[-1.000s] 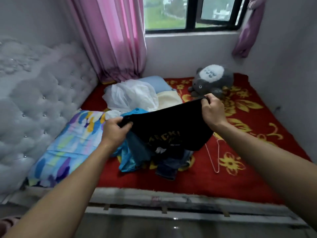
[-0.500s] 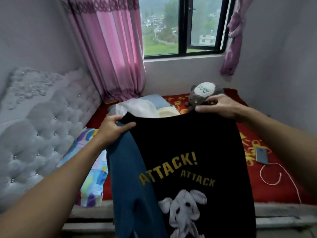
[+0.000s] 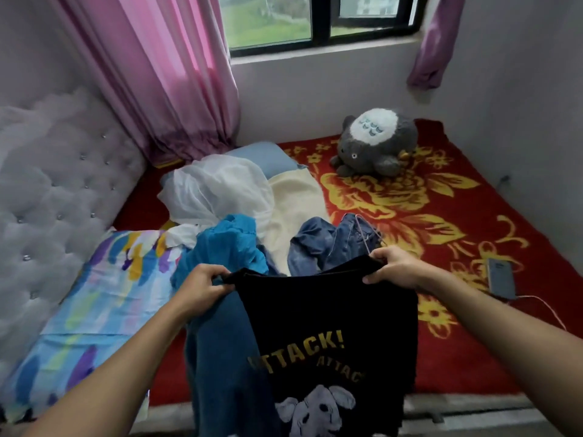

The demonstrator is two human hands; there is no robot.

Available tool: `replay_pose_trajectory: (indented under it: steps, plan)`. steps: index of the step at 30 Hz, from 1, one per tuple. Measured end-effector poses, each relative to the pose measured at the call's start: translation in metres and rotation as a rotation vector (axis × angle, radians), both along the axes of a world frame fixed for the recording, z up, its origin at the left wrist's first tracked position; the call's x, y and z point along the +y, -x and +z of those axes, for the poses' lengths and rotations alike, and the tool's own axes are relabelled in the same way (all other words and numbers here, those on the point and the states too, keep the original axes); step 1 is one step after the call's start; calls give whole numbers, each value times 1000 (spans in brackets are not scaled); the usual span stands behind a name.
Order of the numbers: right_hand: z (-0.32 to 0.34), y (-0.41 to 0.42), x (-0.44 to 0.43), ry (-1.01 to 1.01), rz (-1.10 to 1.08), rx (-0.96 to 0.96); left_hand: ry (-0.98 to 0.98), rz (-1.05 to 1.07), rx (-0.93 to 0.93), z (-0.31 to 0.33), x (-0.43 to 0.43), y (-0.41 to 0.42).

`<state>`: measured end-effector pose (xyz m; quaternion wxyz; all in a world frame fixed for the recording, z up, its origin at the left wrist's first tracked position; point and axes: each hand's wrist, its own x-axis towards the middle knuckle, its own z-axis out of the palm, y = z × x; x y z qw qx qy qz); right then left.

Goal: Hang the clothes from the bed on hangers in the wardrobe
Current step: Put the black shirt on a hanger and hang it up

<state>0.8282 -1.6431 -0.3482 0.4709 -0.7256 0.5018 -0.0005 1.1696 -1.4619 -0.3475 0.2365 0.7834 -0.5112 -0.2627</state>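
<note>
A black T-shirt [image 3: 331,313] with yellow "ATTACK!" lettering and a grey animal print hangs in front of me over the bed's front edge. My left hand [image 3: 202,287] pinches its left shoulder and my right hand [image 3: 394,266] grips its right shoulder. A blue garment [image 3: 220,351] hangs along the shirt's left side. Behind it on the bed lie a bright blue top [image 3: 230,244], crumpled jeans [image 3: 325,244] with a thin wire hanger [image 3: 367,236] on them, a cream cloth [image 3: 293,206] and a white sheer cloth [image 3: 217,187]. No wardrobe is in view.
The bed has a red blanket with gold flowers [image 3: 426,197] and a grey tufted headboard [image 3: 53,197] at left. A colourful pillow [image 3: 94,298], a grey plush toy [image 3: 375,143], a phone with a cable [image 3: 501,277] and a pink curtain [image 3: 176,74] are around.
Both hands lifted the black T-shirt up off the pile, then lowered it again. The view tilted back down toward the bed, and the jeans and hanger show behind the shirt.
</note>
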Motion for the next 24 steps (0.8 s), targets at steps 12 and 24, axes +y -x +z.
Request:
replay_pose_trajectory:
  steps: [12,24]
  plan:
    - [-196,-101,-170,104,-190,223,-183,446,-258,-180,-185,-26]
    - [-361,-22,-227,308,-982,372,-296,511,55,-358,-286,-23]
